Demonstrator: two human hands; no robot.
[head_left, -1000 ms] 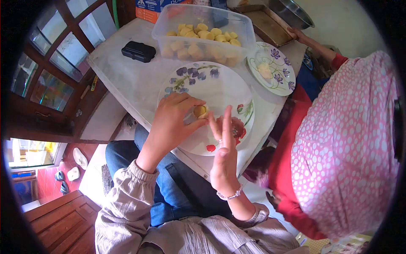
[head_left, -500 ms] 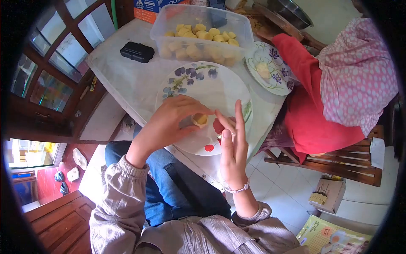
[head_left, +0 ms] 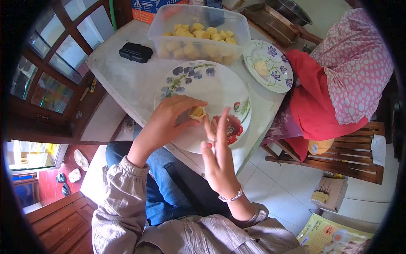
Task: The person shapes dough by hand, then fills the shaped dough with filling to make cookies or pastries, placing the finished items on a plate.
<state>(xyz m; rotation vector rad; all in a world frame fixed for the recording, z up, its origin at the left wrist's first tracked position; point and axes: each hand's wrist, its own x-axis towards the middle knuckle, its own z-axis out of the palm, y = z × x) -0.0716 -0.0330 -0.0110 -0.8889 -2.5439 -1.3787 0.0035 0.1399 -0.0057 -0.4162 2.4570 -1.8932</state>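
My left hand has its thumb and fingers closed around a small piece of pale dough with a yellow ball in it, held above the large floral plate. Close by on the right is my right hand, its fingers stretched out and apart. One of its fingertips comes near the dough's edge. Painted flowers and leaves decorate the plate, and part of its red flower shows behind my right fingers.
A clear plastic tub of yellow pieces stands behind the plate. Left of it lies a black case. A smaller purple-flowered plate carries a pale lump of dough. At the right, a person in red sits on a wooden bench.
My right hand has moved left, with its fingers turned. My left hand keeps hold of the dough. The person on the right has shifted, and their arm has drawn back from beside the small plate.
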